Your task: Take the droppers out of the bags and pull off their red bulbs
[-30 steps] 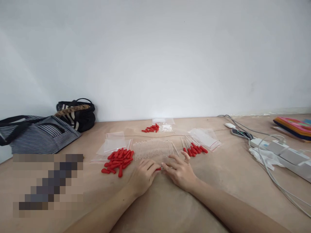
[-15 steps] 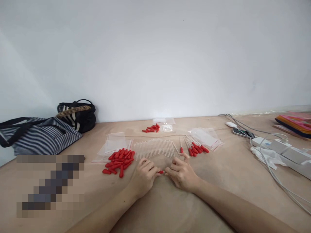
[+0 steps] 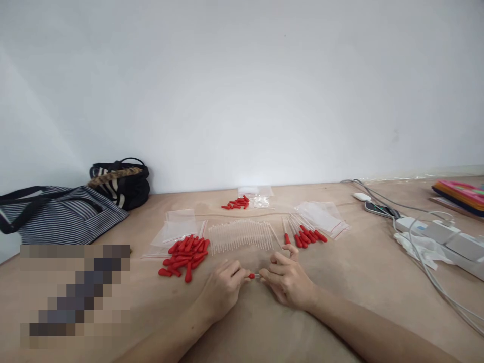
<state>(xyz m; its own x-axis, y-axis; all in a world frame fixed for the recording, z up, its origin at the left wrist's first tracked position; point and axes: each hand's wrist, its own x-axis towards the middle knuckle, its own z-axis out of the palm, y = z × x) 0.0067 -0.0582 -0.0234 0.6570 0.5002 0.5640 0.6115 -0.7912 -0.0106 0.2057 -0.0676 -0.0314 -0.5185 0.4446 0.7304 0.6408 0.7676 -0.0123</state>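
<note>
My left hand [image 3: 225,287] pinches a red rubber dropper bulb [image 3: 251,276], its fingers covering most of it. My right hand [image 3: 289,278] is closed on a thin glass dropper tube [image 3: 257,276]. The tube's end meets the bulb's mouth; how far it goes in I cannot tell. Beyond the hands lies a row of clear glass tubes [image 3: 242,236]. A heap of loose red bulbs [image 3: 187,254] is at the left. On the right, several droppers with red bulbs [image 3: 310,235] lie side by side, a single one [image 3: 286,238] nearest my right hand.
Clear zip bags [image 3: 179,224] lie behind the heap, and more bags [image 3: 321,217] at the right. Small red bulbs [image 3: 236,202] sit farther back. Striped and black bags stand far left. A power strip [image 3: 454,242] with cables [image 3: 419,267] runs along the right.
Both hands sit slightly lower in the view, still holding bulb and tube. A little more of the glass tube shows between them. The surroundings have shifted slightly with the camera.
</note>
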